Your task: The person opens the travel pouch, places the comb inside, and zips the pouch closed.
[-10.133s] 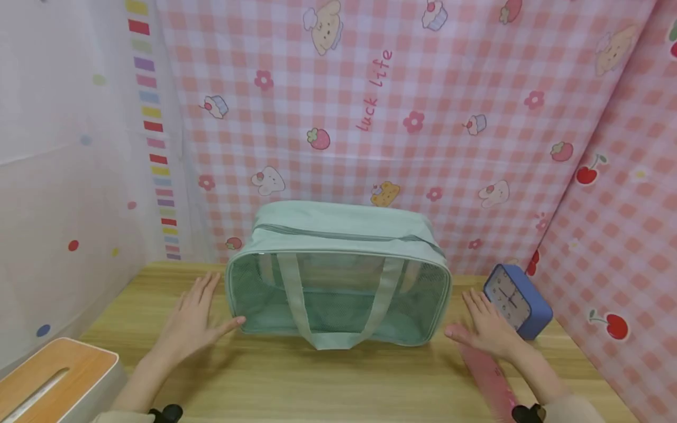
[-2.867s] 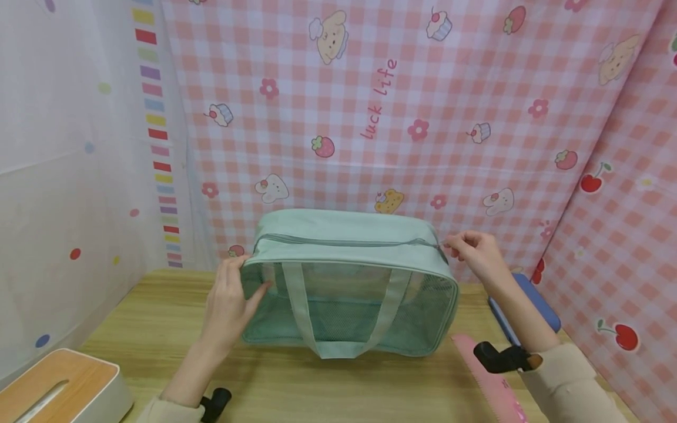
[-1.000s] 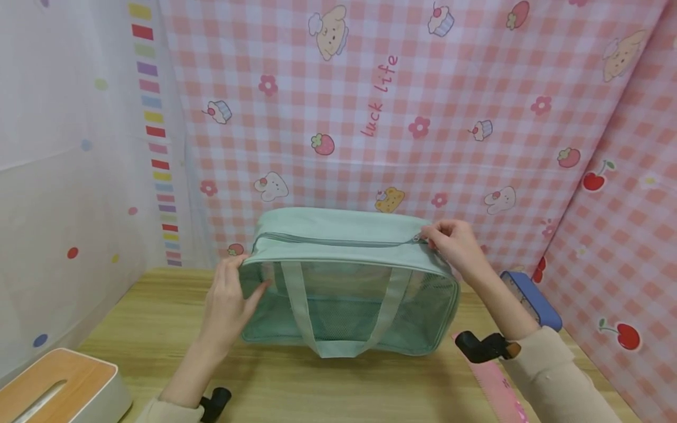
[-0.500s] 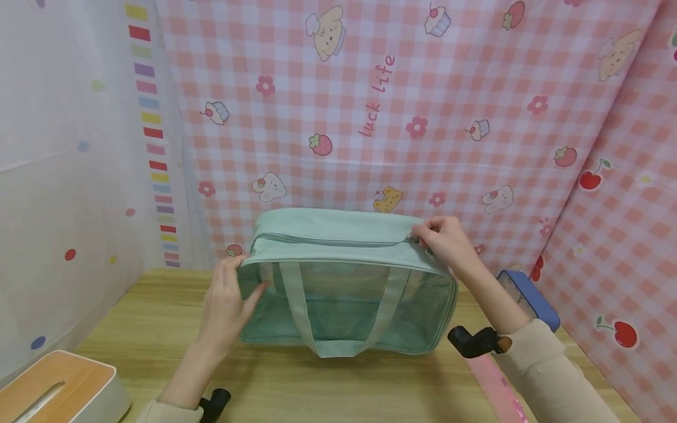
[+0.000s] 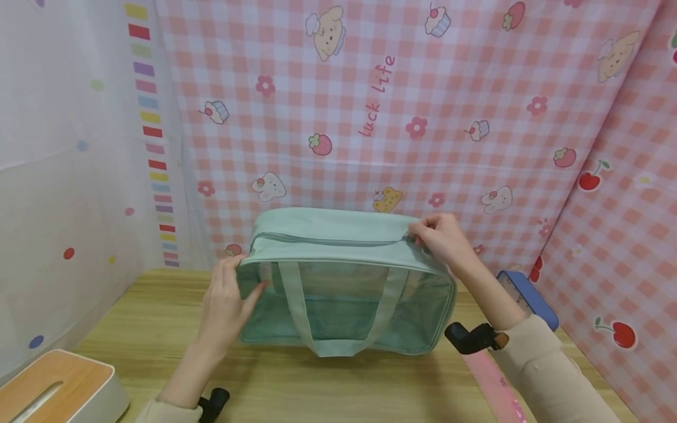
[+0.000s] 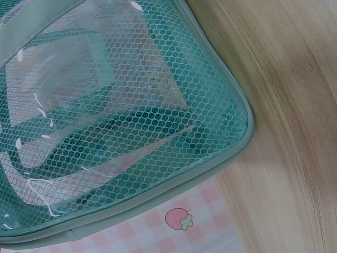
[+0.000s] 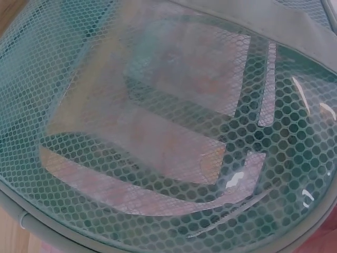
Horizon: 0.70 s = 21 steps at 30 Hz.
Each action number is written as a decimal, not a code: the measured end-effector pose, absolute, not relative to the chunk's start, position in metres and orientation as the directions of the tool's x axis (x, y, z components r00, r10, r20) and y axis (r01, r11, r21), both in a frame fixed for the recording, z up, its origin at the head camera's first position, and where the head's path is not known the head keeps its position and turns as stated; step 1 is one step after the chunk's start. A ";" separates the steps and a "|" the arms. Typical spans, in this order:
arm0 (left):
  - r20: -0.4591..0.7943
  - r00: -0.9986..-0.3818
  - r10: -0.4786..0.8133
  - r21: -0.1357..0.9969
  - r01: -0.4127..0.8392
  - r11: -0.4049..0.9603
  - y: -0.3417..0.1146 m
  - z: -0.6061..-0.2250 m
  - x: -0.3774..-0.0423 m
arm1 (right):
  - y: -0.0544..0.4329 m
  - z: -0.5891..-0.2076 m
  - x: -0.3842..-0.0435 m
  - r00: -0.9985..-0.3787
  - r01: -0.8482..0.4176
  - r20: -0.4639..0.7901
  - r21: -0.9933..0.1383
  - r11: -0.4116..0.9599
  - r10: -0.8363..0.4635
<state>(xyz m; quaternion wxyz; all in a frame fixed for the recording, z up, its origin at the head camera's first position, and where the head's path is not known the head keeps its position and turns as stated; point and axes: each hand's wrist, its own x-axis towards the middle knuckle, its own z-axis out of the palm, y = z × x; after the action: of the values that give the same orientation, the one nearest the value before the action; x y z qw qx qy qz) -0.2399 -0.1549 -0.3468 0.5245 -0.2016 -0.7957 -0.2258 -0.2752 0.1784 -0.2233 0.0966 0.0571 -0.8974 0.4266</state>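
A mint-green zip bag [image 5: 338, 222] with clear mesh-patterned sides stands upright on the wooden table, its front handle [image 5: 335, 348] hanging down. My left hand [image 5: 224, 302] grips its upper left corner, thumb on the front panel and fingers along the side. At the right end of the top zipper [image 5: 328, 239], my right hand [image 5: 445, 242] pinches the small zipper pull [image 5: 408, 237]. Whether the zipper's teeth are parted cannot be made out. Both wrist views look through the bag's mesh panel [image 6: 152, 79], [image 7: 105, 158]; neither hand shows there.
A tissue box [image 5: 66, 382] with a wooden lid stands at the front left. Beyond my right forearm is a blue clock [image 5: 536, 302], partly hidden. A pink ruler [image 5: 492, 382] lies under that forearm. Checked cloth [image 5: 338, 106] hangs close behind the bag.
My hands went from beside the bag to its corner and zipper. Over the last second my right hand has slid slightly left along the zipper with the pull; my left hand keeps its place.
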 end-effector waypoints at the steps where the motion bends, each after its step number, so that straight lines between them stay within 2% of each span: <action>1: 0.925 -0.370 0.084 0.149 0.558 0.816 -0.155 -0.347 -0.240 | 0.178 -0.223 -0.275 -0.975 -0.184 0.221 -0.756 0.628 -0.020; 13: 0.923 -0.376 0.081 0.156 0.559 0.814 -0.154 -0.347 -0.240 | 0.156 -0.220 -0.280 -0.964 -0.253 0.243 -0.728 0.637 -0.105; 21: 0.926 -0.370 0.076 0.158 0.560 0.813 -0.155 -0.347 -0.240 | 0.149 -0.219 -0.281 -0.959 -0.265 0.265 -0.693 0.670 -0.105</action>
<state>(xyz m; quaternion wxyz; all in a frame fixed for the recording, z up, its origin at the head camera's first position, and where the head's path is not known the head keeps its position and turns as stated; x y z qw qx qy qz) -0.2399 -0.1551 -0.3474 0.5243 -0.2000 -0.7948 -0.2312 -0.2810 0.1488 -0.2192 0.1018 0.1016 -0.9081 0.3932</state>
